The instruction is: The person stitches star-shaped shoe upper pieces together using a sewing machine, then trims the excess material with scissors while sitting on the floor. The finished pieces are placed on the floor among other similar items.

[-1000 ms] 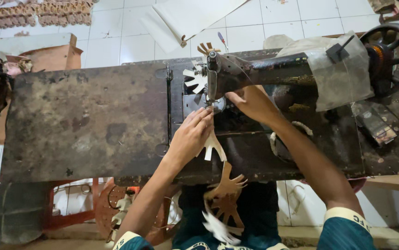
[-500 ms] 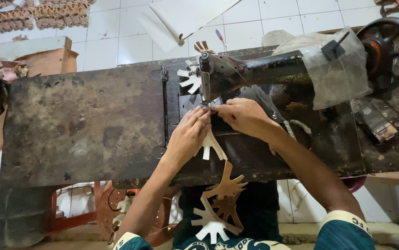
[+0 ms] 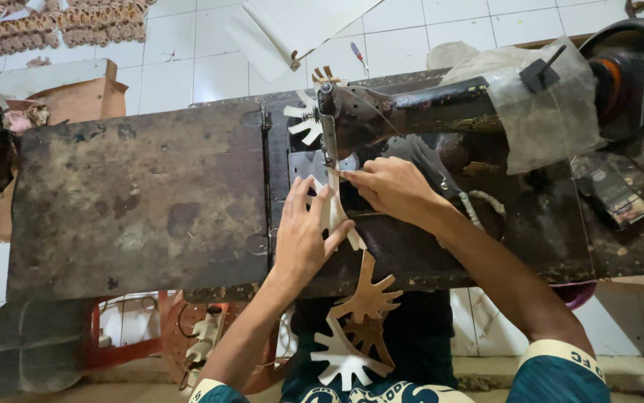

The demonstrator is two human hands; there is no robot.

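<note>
While you're leaning over the old sewing machine (image 3: 411,112), your left hand (image 3: 303,235) is pressing flat, fingers spread, on the white-and-tan cutout strip (image 3: 334,216), your right hand (image 3: 393,186) is pinching it under the needle, tail dangling off the worn table (image 3: 135,201).

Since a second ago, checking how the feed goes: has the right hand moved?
Yes. The right hand has slid leftward and down from beside the sewing machine head, now resting by the needle, close to the left hand.
</note>
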